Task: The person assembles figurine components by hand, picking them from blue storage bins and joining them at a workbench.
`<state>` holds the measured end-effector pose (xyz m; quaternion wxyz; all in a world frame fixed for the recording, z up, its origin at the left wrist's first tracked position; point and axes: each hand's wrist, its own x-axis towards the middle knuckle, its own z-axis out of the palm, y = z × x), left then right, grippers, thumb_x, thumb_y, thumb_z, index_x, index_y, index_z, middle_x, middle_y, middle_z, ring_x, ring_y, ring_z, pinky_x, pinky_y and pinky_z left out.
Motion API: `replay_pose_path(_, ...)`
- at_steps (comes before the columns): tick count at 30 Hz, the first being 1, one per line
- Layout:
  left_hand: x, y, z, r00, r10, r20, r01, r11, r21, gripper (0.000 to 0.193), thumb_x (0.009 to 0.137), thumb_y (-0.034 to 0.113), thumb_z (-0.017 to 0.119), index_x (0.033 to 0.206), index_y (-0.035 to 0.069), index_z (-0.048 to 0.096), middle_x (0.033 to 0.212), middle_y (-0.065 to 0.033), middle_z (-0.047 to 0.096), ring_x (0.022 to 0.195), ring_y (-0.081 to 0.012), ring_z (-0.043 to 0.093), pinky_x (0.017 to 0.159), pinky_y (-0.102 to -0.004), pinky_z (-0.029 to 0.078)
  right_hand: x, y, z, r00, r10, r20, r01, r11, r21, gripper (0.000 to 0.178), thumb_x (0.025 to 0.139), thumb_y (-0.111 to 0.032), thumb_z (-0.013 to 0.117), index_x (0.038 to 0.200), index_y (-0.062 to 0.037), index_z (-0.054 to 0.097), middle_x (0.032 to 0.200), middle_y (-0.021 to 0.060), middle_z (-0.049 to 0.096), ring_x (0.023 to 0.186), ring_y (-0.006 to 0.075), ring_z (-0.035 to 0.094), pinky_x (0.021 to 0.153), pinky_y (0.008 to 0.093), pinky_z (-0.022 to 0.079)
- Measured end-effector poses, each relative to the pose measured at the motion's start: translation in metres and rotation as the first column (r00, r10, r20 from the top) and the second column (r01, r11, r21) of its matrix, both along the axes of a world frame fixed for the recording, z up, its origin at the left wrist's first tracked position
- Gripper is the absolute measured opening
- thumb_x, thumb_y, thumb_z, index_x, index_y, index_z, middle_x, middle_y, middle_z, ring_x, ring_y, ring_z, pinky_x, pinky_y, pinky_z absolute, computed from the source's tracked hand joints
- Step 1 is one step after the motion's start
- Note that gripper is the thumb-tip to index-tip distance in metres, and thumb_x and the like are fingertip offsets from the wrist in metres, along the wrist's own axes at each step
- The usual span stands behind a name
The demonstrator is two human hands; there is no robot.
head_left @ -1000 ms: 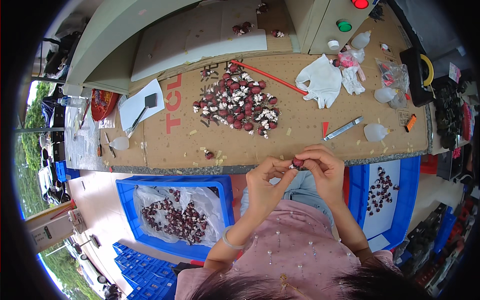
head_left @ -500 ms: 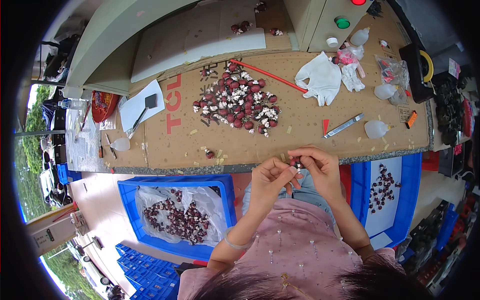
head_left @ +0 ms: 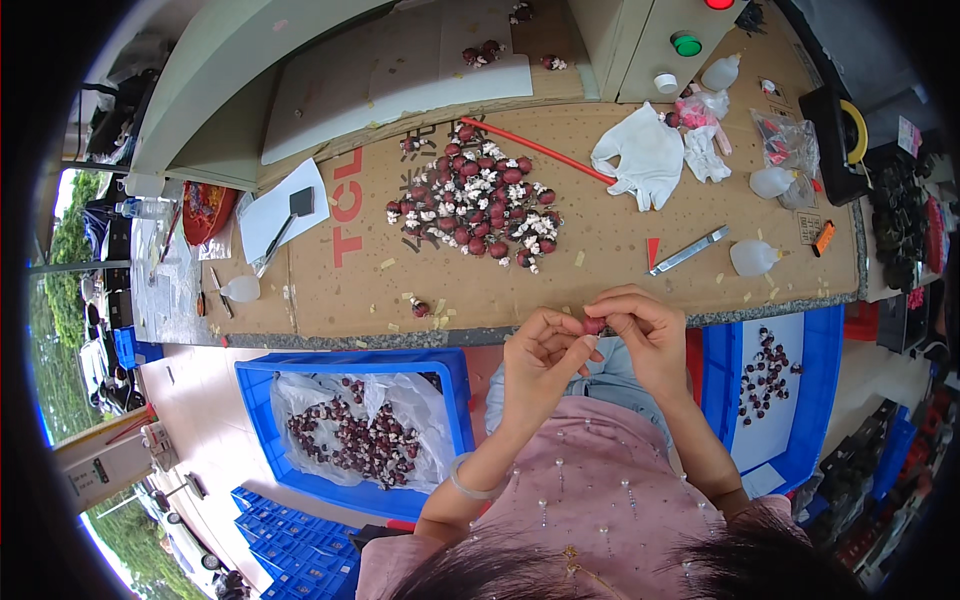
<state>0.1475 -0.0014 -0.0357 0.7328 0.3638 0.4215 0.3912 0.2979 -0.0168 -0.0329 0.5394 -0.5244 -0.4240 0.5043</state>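
Just in front of the table's near edge, both my hands meet around a small round dark-red piece (head_left: 594, 326), which looks like part of a little figurine. My right hand (head_left: 648, 335) pinches it between thumb and fingers. Curled inward from the other side, my left hand (head_left: 545, 358) has its fingertips against the piece. A heap of similar dark-red and white pieces (head_left: 475, 205) lies on the cardboard-covered table (head_left: 350, 290). One single piece (head_left: 420, 308) rests apart near the front edge. My fingers hide most of the held one.
A blue crate (head_left: 455, 400) with bagged pieces stands at left, another blue crate (head_left: 820, 400) at right. On the table are a red stick (head_left: 540, 151), white glove (head_left: 640, 160), metal tool (head_left: 690, 250), squeeze bottle (head_left: 752, 258) and black-headed brush (head_left: 300, 202).
The held piece has turned in my fingers: its white part showed before, and now mainly the dark-red round side shows. My hands have barely shifted.
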Motion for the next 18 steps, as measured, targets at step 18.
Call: replay_pose_path(18,-0.002,-0.003,-0.004,0.999,0.021,-0.035,-0.017,0.996,0.089,0.036,0.081,-0.009,0.065,0.116,-0.007,0.056,0.099,-0.0116,0.065,0.084,-0.0137,0.065,0.07,-0.0237,0.055,-0.006,-0.002,-0.009,0.988,-0.026,-0.151,0.035,0.998,0.054,0.011,0.087,0.009,0.055,0.082,0.0045,0.063,0.097,0.0105,0.059,0.085,0.0152,0.061,0.077,0.0267,0.052)
